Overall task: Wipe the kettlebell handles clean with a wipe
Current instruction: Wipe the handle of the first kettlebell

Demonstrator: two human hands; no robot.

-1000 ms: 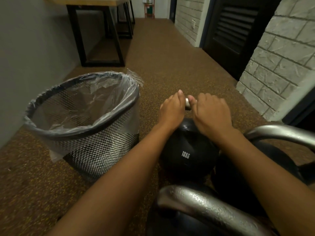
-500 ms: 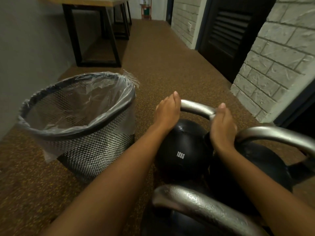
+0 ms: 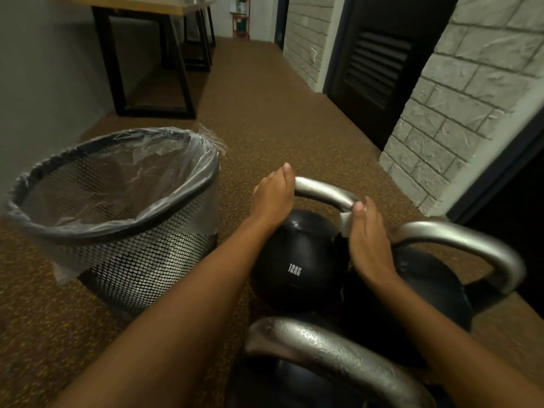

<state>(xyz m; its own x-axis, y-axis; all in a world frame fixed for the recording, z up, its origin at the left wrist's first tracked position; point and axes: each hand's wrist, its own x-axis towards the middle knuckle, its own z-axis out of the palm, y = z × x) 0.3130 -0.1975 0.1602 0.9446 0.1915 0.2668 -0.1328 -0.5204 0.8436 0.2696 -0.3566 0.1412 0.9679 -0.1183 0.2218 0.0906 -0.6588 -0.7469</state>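
A black 12 kg kettlebell stands on the floor, its silver handle arching between my hands. My left hand grips the handle's left end. My right hand holds a white wipe wrapped round the handle's right leg, low near the ball. A second kettlebell with a silver handle stands to the right. A third silver handle fills the bottom of the view, its ball mostly hidden.
A black mesh bin lined with a clear bag stands on the brown floor left of the kettlebells. A black-legged table is at the back left. A grey brick pillar and a dark louvred door are on the right.
My right hand has slid from the top of the handle, beside my left hand, down its right side to the leg. My left hand has stayed on the left end.
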